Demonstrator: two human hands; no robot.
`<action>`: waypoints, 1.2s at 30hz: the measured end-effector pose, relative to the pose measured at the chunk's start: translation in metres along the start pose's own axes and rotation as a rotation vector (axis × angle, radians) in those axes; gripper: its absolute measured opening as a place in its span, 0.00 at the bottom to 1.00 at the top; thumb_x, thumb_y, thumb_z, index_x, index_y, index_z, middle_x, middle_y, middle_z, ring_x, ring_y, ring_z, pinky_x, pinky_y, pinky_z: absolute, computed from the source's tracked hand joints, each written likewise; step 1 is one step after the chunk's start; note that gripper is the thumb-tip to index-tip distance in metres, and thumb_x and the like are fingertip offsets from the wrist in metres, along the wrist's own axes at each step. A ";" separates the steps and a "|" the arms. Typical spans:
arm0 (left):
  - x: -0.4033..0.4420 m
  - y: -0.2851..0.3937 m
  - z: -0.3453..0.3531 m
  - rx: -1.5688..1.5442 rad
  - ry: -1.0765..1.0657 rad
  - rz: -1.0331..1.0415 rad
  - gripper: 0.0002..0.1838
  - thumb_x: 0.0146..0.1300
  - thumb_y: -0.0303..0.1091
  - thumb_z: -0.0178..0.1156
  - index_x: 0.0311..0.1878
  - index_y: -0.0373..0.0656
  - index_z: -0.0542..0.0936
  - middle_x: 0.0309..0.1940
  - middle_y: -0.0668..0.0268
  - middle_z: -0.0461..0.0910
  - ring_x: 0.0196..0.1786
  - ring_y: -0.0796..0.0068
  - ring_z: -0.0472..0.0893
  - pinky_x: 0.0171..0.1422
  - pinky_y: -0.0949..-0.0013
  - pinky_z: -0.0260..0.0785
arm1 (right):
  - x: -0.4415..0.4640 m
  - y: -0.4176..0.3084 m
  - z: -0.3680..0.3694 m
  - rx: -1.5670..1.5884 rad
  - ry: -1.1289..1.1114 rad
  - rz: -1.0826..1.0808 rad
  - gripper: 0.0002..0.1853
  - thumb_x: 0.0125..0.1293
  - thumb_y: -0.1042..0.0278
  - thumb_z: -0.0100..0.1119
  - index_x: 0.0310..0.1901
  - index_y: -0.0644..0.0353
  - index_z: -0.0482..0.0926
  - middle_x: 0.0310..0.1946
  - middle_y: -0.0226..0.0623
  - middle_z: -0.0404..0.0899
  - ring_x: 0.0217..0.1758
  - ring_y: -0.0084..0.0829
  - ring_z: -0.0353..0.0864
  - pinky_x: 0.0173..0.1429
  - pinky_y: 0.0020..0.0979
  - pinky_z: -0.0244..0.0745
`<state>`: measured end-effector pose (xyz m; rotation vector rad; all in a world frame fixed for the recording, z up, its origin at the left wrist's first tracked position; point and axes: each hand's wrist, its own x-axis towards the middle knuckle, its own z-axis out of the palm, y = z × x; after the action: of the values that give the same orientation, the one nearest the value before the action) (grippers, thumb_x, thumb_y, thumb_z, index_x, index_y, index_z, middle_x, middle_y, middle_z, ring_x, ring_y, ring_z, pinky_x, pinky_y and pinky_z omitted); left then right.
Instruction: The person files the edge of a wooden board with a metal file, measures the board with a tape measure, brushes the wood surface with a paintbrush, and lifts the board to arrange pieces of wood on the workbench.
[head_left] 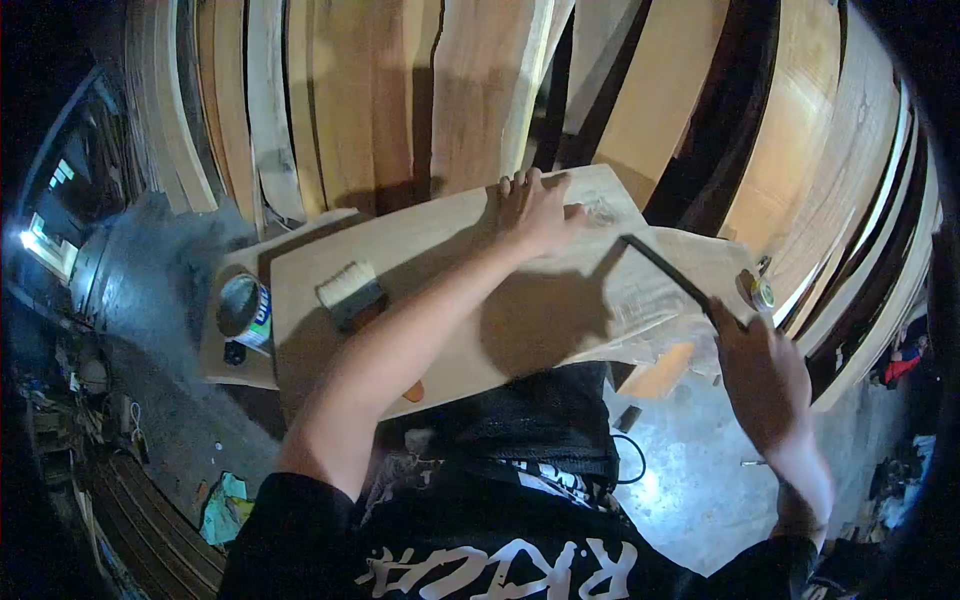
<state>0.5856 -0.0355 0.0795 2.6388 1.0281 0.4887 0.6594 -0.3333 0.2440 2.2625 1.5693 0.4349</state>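
Observation:
A wide, pale wooden board (440, 350) lies across a support in front of me. At its far edge my left hand (540, 212) is closed over the wood, fingertips curled on the rim and thumb out to the side. My right hand (757, 372) grips a long, thin dark file (668, 268), whose tip reaches the board's right end. Whether the tip touches the wood I cannot tell. On the board's left part lies a wide paintbrush (350, 288) with pale bristles; my left forearm hides much of its handle.
An open can (243, 305) stands at the left, with a small black cap (235, 353) beside it. A tape measure (763, 293) sits at the right end of the support. Tall planks (480, 90) lean along the back. A crumpled greenish bag (228, 508) lies on the floor.

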 end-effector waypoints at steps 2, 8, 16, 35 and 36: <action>0.003 0.001 0.001 -0.009 -0.036 -0.018 0.37 0.65 0.66 0.49 0.74 0.61 0.66 0.71 0.40 0.61 0.73 0.35 0.61 0.76 0.35 0.44 | 0.033 -0.005 0.010 0.003 0.040 -0.025 0.13 0.73 0.67 0.50 0.54 0.55 0.79 0.28 0.44 0.81 0.30 0.40 0.86 0.32 0.37 0.82; -0.006 0.012 -0.037 0.018 -0.181 -0.043 0.36 0.63 0.67 0.47 0.73 0.67 0.65 0.70 0.42 0.63 0.72 0.36 0.63 0.76 0.38 0.50 | 0.095 -0.025 0.041 -0.026 0.251 -0.057 0.09 0.73 0.68 0.49 0.44 0.56 0.81 0.24 0.39 0.83 0.25 0.36 0.86 0.27 0.32 0.81; 0.003 -0.002 -0.005 -0.028 -0.107 0.024 0.32 0.68 0.59 0.47 0.73 0.62 0.67 0.71 0.41 0.61 0.74 0.40 0.60 0.77 0.38 0.46 | 0.062 0.002 0.062 -0.082 0.195 -0.162 0.18 0.71 0.64 0.53 0.61 0.55 0.76 0.32 0.41 0.81 0.33 0.38 0.82 0.35 0.37 0.79; 0.010 -0.021 0.015 -0.115 -0.065 0.010 0.37 0.63 0.52 0.52 0.75 0.48 0.63 0.70 0.39 0.61 0.73 0.41 0.63 0.78 0.41 0.47 | 0.119 -0.033 0.055 0.218 0.060 -0.040 0.15 0.67 0.70 0.56 0.53 0.65 0.76 0.33 0.53 0.83 0.37 0.50 0.86 0.40 0.46 0.81; 0.006 -0.009 -0.001 0.038 -0.131 0.014 0.39 0.63 0.54 0.52 0.75 0.47 0.61 0.71 0.40 0.60 0.74 0.42 0.62 0.79 0.42 0.47 | 0.135 -0.040 0.061 0.222 0.075 -0.046 0.14 0.67 0.71 0.56 0.52 0.65 0.76 0.32 0.53 0.83 0.37 0.50 0.86 0.40 0.46 0.81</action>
<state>0.5834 -0.0250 0.0787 2.6723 0.9893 0.2969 0.6987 -0.2008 0.1787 2.3908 1.7830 0.3522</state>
